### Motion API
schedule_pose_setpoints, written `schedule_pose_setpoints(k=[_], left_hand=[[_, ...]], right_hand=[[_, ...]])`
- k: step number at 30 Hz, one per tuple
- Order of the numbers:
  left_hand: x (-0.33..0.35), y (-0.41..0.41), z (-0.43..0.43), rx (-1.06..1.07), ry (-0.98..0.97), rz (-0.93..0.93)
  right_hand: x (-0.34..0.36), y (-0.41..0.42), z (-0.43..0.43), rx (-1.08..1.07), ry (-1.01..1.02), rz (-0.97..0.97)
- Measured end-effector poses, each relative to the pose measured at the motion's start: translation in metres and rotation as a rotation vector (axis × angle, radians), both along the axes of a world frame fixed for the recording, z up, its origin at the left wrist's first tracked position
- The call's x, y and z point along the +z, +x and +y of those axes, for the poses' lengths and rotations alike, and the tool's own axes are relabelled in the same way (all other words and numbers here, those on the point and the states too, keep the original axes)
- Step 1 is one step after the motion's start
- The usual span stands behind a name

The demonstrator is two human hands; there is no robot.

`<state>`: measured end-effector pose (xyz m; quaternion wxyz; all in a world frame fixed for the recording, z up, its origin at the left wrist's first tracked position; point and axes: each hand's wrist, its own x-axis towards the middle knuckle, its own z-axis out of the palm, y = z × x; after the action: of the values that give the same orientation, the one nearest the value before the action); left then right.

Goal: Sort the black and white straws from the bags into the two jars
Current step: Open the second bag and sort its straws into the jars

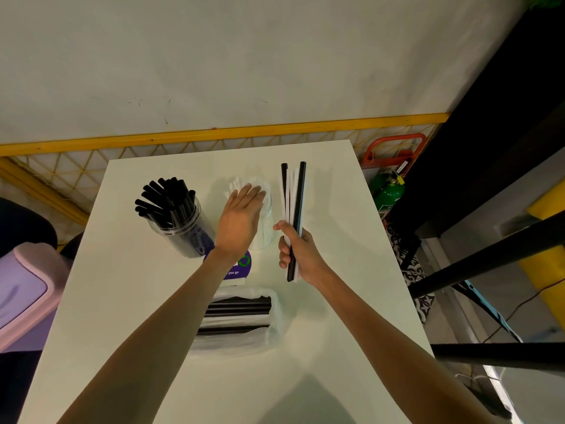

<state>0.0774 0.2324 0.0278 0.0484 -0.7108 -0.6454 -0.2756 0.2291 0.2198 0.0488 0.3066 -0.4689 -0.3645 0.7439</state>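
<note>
Right hand (301,255): I see it wrapped round the lower end of a mixed bundle of straws (295,194), black and white together, standing upright right of centre.
Left hand (241,218): fingers straight, palm flat over the jar of white straws (267,206) at frame centre; it holds nothing.
Jar of black straws (177,228): left of centre, well filled.
Bag (269,332): lower centre on the bench (351,270), with more straws of both colours lying inside.
Handling: I judge the straws light, stiff, smooth and apt to slide in a loose fist. I would pinch one near its free top end and draw it out.
</note>
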Motion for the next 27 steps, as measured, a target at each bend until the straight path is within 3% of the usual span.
schedule_pose_setpoints(k=[10,13,17,19,22,27], left_hand=[[0.000,0.005,-0.013,-0.005,-0.188,0.072],[0.012,0.008,-0.014,0.027,-0.112,-0.087],[0.042,0.018,-0.013,0.102,-0.020,-0.528],[0.056,0.020,-0.011,0.154,-0.067,-0.667],[0.066,0.018,-0.013,0.166,-0.235,-0.818],[0.062,0.007,-0.020,0.193,-0.308,-0.914]], right_hand=[[0.002,-0.002,-0.003,0.031,0.004,-0.009],[0.005,-0.003,-0.005,0.050,0.004,0.005],[0.011,-0.008,-0.011,0.078,0.010,0.025],[0.013,-0.012,-0.013,0.097,0.028,0.027],[0.016,-0.019,-0.019,0.120,0.051,0.025],[0.017,-0.024,-0.028,0.126,0.057,0.017]])
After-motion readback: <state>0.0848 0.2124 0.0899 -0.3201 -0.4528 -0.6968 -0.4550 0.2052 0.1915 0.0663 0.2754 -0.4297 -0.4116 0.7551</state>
